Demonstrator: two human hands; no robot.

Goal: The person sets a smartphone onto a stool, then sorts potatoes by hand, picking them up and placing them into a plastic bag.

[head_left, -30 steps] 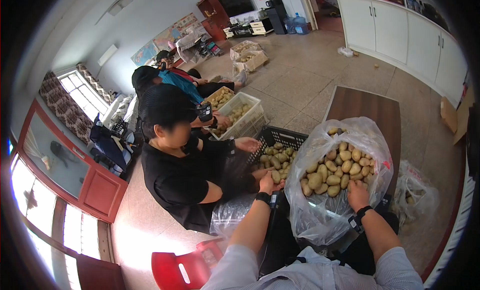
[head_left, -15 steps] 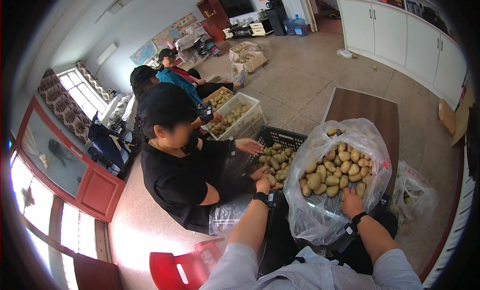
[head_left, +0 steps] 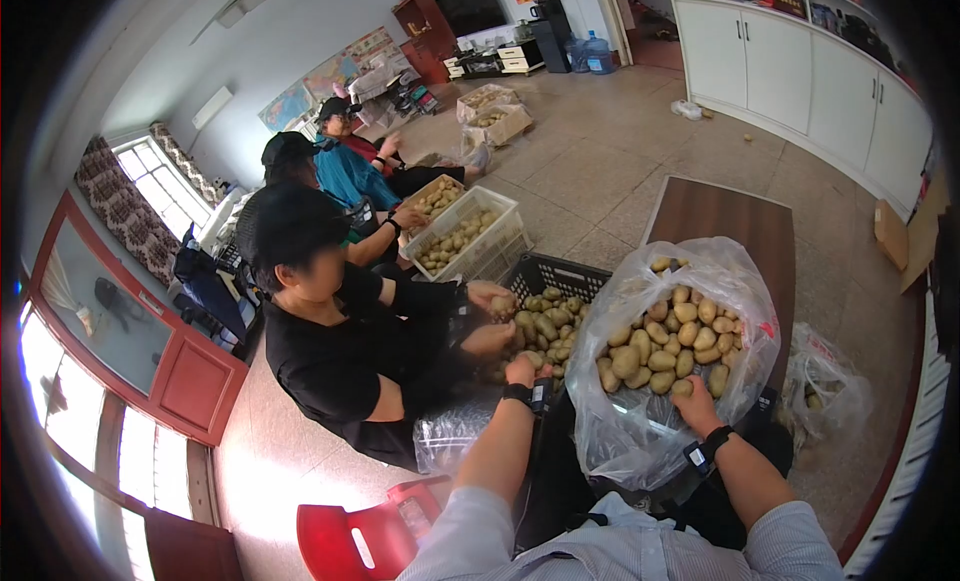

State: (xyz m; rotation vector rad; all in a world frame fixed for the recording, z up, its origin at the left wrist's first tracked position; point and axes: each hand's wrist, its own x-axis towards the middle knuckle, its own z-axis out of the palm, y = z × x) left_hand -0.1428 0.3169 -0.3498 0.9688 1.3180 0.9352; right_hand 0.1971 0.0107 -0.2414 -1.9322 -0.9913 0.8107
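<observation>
A clear plastic bag stands open in front of me, with many potatoes inside. My right hand is at the near side of the heap, its fingers closed round a potato. Left of the bag, my left hand is over the near edge of a black crate of potatoes. Its fingers are curled at a potato, partly hidden by the hand. Close by, a co-worker in black has both hands over the crate, one at a potato.
Two more people sit beyond, by a white crate and a box of potatoes. Under the bag is a brown board. A red chair stands at lower left, another plastic bag at right.
My right hand has moved slightly left and now holds a potato. My left hand has shifted a little left. The co-worker's hands have drawn apart from mine, and the co-worker leans further left.
</observation>
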